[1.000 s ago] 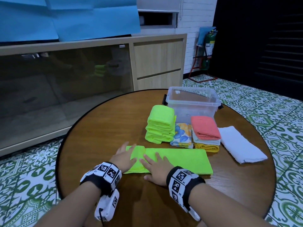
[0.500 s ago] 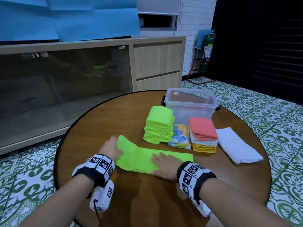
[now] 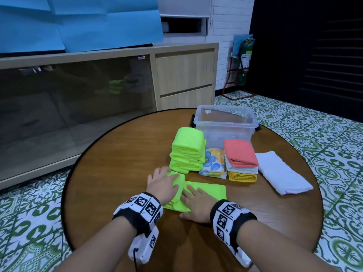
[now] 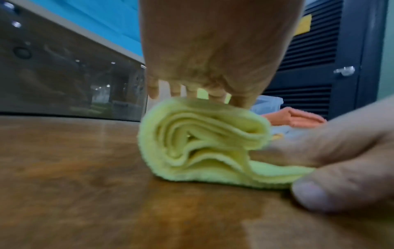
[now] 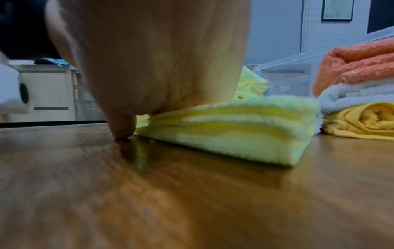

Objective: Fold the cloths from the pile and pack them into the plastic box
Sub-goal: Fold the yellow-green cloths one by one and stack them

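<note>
A lime green cloth lies on the round wooden table in front of me. My left hand grips its left end and holds it folded over to the right, so the fold stands up in a thick loop. My right hand lies flat with straight fingers on the cloth's middle, its thumb on the table at the near edge. The clear plastic box stands behind, with no cloth inside. In the right wrist view the cloth's layered edge shows under the palm.
Between me and the box lie a stack of folded lime cloths, a floral cloth, a coral, white and yellow stack and a folded white cloth. A cabinet stands beyond the table.
The left hand has carried the cloth's left end up and over to the right, next to the right hand. The cloth is now much shorter. The right hand stays pressed on it.
</note>
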`<state>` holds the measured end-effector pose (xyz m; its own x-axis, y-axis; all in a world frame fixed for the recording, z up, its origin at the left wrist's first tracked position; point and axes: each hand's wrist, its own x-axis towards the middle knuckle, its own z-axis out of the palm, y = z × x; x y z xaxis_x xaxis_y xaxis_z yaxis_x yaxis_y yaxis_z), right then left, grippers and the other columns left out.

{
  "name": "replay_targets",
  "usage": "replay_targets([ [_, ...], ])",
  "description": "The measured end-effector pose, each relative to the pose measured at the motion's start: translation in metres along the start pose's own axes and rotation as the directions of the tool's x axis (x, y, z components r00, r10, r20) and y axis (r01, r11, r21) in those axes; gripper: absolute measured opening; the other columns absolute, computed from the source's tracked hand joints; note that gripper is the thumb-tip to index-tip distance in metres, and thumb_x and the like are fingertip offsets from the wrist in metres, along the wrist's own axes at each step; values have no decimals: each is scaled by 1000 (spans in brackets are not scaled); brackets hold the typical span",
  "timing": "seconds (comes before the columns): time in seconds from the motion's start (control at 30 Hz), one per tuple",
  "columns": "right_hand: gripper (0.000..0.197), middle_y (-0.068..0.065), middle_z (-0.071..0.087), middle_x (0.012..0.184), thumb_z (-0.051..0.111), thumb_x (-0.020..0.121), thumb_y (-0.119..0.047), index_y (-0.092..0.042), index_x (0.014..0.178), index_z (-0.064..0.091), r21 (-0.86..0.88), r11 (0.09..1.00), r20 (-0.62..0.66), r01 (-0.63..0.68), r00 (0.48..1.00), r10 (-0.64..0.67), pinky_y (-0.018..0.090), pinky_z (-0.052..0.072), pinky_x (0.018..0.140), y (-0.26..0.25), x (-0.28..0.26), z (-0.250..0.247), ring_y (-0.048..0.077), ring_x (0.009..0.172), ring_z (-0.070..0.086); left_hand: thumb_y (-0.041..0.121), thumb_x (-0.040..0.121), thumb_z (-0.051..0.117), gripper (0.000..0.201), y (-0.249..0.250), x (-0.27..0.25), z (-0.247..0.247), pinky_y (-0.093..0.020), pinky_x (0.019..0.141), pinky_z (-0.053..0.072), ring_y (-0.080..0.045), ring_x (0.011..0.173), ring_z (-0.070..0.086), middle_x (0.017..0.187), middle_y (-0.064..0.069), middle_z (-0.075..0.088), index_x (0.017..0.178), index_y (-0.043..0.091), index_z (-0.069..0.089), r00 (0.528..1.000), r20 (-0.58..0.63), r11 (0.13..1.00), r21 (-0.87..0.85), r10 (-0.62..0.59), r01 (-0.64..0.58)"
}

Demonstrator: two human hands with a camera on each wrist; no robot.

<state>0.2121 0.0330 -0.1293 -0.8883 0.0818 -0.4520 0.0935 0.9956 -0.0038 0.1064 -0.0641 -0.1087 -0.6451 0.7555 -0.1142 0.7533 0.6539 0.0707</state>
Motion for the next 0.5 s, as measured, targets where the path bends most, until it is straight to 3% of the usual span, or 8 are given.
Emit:
replay_targets([
  [0.1, 70, 9, -4, 159, 26, 99, -51, -8, 151, 7, -11, 1000, 12, -4, 1000, 4, 43, -1, 119, 0, 1, 0, 24, 146, -12, 44, 101, 19, 52, -2, 1, 10, -51, 116, -2, -24, 145, -13, 158, 4, -8, 150, 33, 6, 974, 212, 997, 6, 75, -79],
  [0.27, 71, 9, -2, 159, 34, 97, -49, -9, 150, 9, 1, 1000, 67, 27, 997, -27, 43, 2, 118, 3, -1, -9, 24, 146, -10, 52, 99, 13, 61, -12, 3, 14, -45, 116, -7, -26, 143, -21, 155, -2, -22, 148, 28, -14, 939, 323, 986, 72, 121, -151],
  [0.33, 67, 10, 14, 157, 41, 96, -46, -8, 148, 22, 26, 999, 58, 22, 998, -23, 44, 21, 115, 6, -3, -16, 26, 146, 7, 51, 99, 12, 61, -13, 3, 15, -44, 116, -8, -26, 143, -22, 155, -4, -23, 148, 26, -15, 938, 328, 986, 76, 113, -146],
  [0.4, 53, 13, 45, 139, 45, 94, -43, -7, 133, 46, 72, 997, -88, -35, 995, 42, 41, 44, 94, 6, -5, -21, 29, 129, 43, 49, 99, 12, 61, -8, 4, 18, -43, 116, -8, -27, 143, -22, 155, -6, -22, 148, 24, -15, 943, 317, 990, 66, 100, -127],
  [0.43, 48, 13, 53, 129, 45, 94, -41, -6, 125, 51, 92, 994, -176, -57, 982, 72, 39, 47, 85, 6, -6, -21, 30, 118, 52, 48, 100, 12, 62, -5, 4, 21, -42, 116, -8, -27, 143, -22, 155, -6, -22, 149, 23, -15, 947, 307, 990, 63, 98, -122],
  [0.47, 49, 14, 53, 129, 45, 93, -40, -4, 126, 50, 108, 992, -235, -63, 968, 87, 38, 47, 84, 5, -7, -20, 30, 116, 53, 47, 100, 13, 62, -3, 4, 23, -42, 117, -9, -27, 143, -22, 155, -6, -22, 149, 21, -16, 951, 294, 991, 59, 95, -118],
  [0.5, 56, 15, 43, 141, 45, 93, -40, -3, 135, 41, 118, 992, -253, -54, 964, 83, 38, 46, 90, 6, -7, -16, 30, 124, 47, 46, 100, 13, 62, -1, 5, 25, -42, 117, -9, -27, 143, -22, 155, -6, -22, 149, 19, -16, 954, 284, 992, 50, 93, -112],
])
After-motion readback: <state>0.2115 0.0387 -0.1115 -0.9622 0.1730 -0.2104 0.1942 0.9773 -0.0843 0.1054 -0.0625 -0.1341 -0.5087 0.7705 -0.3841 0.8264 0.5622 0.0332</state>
